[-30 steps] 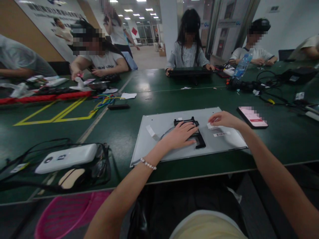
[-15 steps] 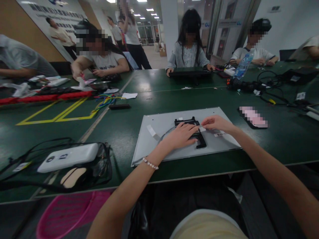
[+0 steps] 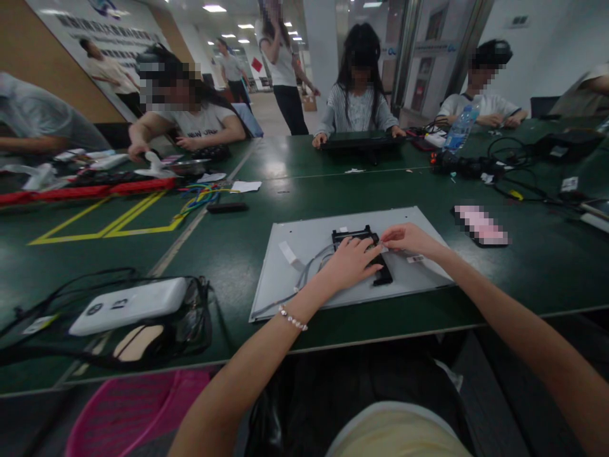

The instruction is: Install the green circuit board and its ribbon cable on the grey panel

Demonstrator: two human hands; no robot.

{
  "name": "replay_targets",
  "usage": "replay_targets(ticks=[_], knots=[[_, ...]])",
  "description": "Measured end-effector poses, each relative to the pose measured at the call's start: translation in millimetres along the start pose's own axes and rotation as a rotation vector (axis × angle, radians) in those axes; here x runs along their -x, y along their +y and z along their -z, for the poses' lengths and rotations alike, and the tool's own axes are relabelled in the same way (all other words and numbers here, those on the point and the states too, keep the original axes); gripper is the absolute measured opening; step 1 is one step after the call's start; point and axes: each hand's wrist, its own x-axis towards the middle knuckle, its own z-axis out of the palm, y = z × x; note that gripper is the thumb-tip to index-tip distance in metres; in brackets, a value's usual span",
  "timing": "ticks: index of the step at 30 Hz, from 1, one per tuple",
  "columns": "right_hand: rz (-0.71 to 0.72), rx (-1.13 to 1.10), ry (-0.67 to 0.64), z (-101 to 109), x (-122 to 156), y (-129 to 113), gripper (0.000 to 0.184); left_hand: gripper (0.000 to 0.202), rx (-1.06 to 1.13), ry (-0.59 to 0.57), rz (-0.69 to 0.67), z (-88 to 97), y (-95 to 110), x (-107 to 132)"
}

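A flat grey-white panel (image 3: 304, 233) lies on the green table in front of me, with a black plastic bracket (image 3: 383, 274) on its middle. My left hand (image 3: 353, 261) rests palm down over the bracket with the fingers spread, hiding much of it. Just right of it, my right hand (image 3: 410, 240) pinches a small white piece of tape (image 3: 384, 248) at the bracket's right side; the fingertips partly cover it. Grey cables (image 3: 309, 268) run from the bracket under my left wrist toward the panel's near left corner. Left of them lies a white strip (image 3: 290, 255).
On the left are a white power bank (image 3: 133, 304), a beige and black mouse (image 3: 140, 341) and black straps. A pink phone (image 3: 481, 225) lies right of the panel. Several people work across the table (image 3: 304, 174). A pink basket (image 3: 124, 412) stands below its edge.
My left hand has shifted slightly, and more of the grey cables now shows beside the wrist. The right hand keeps its pinch at nearly the same spot. In the background, a standing person has moved right.
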Motion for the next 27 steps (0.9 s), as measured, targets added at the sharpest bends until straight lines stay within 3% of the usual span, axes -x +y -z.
replay_targets(ticks=[11,20,27], knots=[[0.029,0.045,0.057,-6.8,-2.7,5.0,0.016,0.038,0.049,-0.015,0.009,-1.8,-0.3,-0.1],[0.239,0.389,0.059,-9.0,2.0,-4.6,0.012,0.037,0.047,-0.004,0.005,1.3,1.1,0.7],[0.262,0.451,0.065,-9.3,0.3,-1.0,0.012,0.039,0.037,-0.021,0.008,2.7,2.0,1.6]])
